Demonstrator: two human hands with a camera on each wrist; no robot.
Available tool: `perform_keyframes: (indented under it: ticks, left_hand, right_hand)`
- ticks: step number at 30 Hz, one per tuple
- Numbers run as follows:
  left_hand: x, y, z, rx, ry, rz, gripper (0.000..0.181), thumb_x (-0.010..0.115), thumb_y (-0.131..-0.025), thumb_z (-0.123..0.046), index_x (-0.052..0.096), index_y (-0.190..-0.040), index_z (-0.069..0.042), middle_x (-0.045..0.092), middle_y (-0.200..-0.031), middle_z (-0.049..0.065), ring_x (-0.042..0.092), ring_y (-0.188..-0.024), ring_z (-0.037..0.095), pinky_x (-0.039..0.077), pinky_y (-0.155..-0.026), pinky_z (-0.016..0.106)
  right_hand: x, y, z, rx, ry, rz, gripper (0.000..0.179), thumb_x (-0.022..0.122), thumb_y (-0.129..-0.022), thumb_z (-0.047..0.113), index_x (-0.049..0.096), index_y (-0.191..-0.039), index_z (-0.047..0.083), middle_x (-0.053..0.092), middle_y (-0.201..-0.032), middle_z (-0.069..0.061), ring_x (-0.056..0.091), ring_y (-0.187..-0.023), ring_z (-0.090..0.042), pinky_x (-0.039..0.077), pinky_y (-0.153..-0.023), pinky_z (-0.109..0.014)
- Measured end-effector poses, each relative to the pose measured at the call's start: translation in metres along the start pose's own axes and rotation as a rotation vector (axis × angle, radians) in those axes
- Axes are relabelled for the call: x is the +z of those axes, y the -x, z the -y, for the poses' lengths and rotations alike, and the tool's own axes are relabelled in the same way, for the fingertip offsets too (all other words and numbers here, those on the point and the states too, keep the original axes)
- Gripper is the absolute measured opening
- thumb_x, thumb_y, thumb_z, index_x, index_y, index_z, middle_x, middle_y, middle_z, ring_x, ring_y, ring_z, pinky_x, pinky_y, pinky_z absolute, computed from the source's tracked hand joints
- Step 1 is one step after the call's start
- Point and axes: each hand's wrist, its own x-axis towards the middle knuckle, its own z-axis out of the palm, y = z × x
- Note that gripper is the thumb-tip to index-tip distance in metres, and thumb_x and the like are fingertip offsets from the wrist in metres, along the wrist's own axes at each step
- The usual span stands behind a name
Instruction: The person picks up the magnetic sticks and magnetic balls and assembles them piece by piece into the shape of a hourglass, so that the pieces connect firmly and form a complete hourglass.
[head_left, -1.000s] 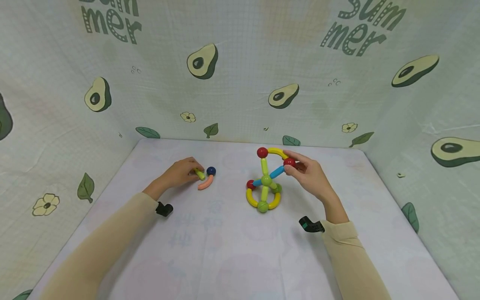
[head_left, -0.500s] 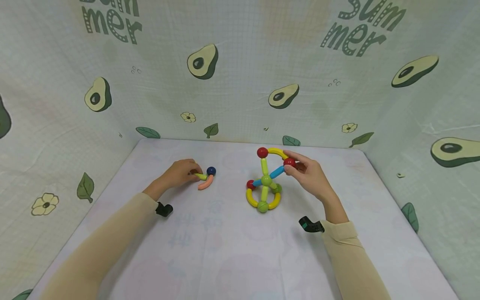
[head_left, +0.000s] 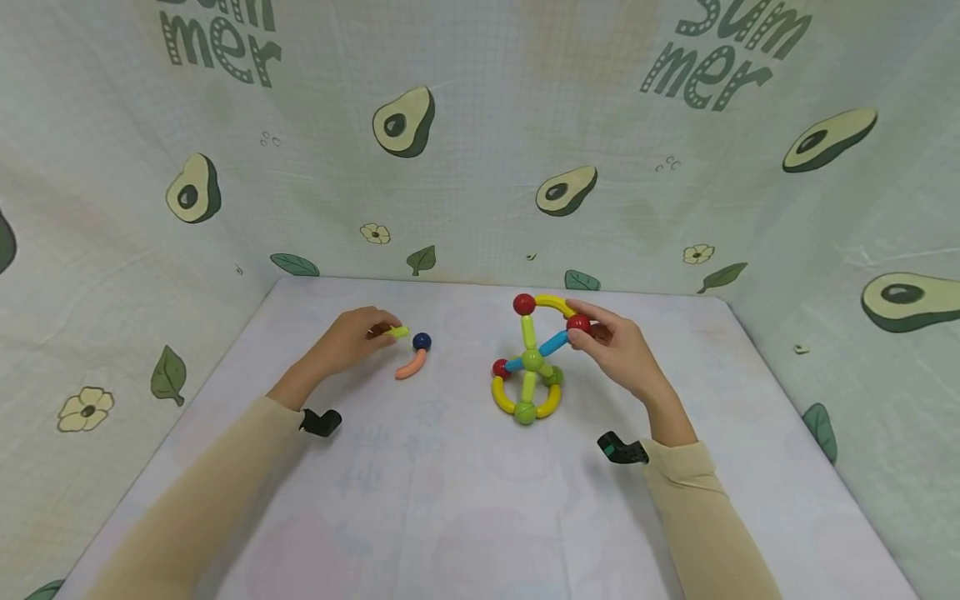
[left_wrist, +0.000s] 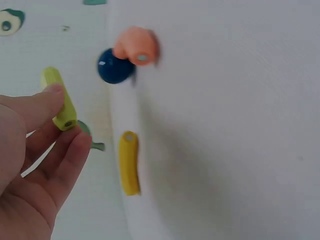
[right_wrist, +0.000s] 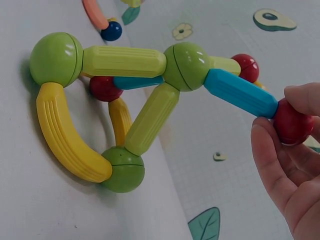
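My left hand (head_left: 348,337) pinches a short yellow-green magnetic rod (left_wrist: 60,97) between thumb and fingers, lifted off the table. Just right of it in the head view lie a dark blue ball (head_left: 422,342) and a salmon curved rod (head_left: 411,366), touching each other. My right hand (head_left: 618,346) grips a red ball (right_wrist: 293,121) on the upper right of a ball-and-rod structure. That structure joins a central green ball (right_wrist: 186,66) to yellow-green rods (right_wrist: 124,61) and blue rods (right_wrist: 241,93). Yellow curved rods (right_wrist: 70,137) run between balls at its base.
Another yellow rod (left_wrist: 129,162) lies on the table in the left wrist view; the head view does not show it. Behind the white tabletop (head_left: 465,500) hangs a cloth backdrop (head_left: 480,192) with avocado prints, which also covers both sides.
My left hand has raised the yellow-green rod and drawn it slightly back from beside the blue ball and salmon rod. My right hand and the structure stay in place.
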Motion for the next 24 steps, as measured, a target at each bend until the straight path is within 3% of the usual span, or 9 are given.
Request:
perform_keyframes:
  ticks: [5,10,19,24]
  left_hand:
    - [-0.009,0.001,-0.018,0.002,0.09,-0.092,0.031,0.073,-0.102,-0.012,0.068,-0.132,-0.006,0.069,-0.118,0.009,0.068,-0.107,0.025,0.061,-0.094,0.044]
    - [-0.007,-0.001,-0.043,0.032,0.187,-0.164,0.03,0.071,-0.104,-0.015,0.067,-0.133,-0.006,0.068,-0.123,0.008,0.07,-0.11,0.025,0.062,-0.095,0.043]
    - [0.016,-0.018,-0.101,0.105,0.337,-0.173,0.031,0.074,-0.102,-0.019,0.066,-0.13,-0.009,0.072,-0.118,0.003,0.071,-0.108,0.019,0.06,-0.096,0.038]
    - [0.035,-0.03,-0.133,0.144,0.359,-0.166,0.029,0.075,-0.102,-0.022,0.067,-0.128,-0.011,0.073,-0.115,0.0,0.07,-0.105,0.015,0.06,-0.097,0.034]
  right_hand:
    - [0.0,0.0,0.001,0.001,-0.008,0.0,0.054,0.07,-0.106,0.023,0.054,-0.157,0.019,0.068,-0.134,-0.015,0.073,-0.103,-0.029,0.056,-0.087,-0.015]
    - [0.0,0.0,0.001,-0.004,-0.001,-0.003,0.054,0.07,-0.106,0.023,0.054,-0.157,0.019,0.068,-0.134,-0.015,0.073,-0.102,-0.029,0.056,-0.087,-0.015]
    - [0.0,0.001,-0.001,-0.006,0.018,-0.007,0.053,0.068,-0.107,0.024,0.053,-0.157,0.017,0.068,-0.134,-0.017,0.073,-0.101,-0.026,0.056,-0.087,-0.014]
    - [0.0,0.0,-0.001,-0.007,0.017,-0.003,0.054,0.068,-0.106,0.025,0.053,-0.158,0.017,0.068,-0.134,-0.016,0.073,-0.102,-0.027,0.056,-0.087,-0.014]
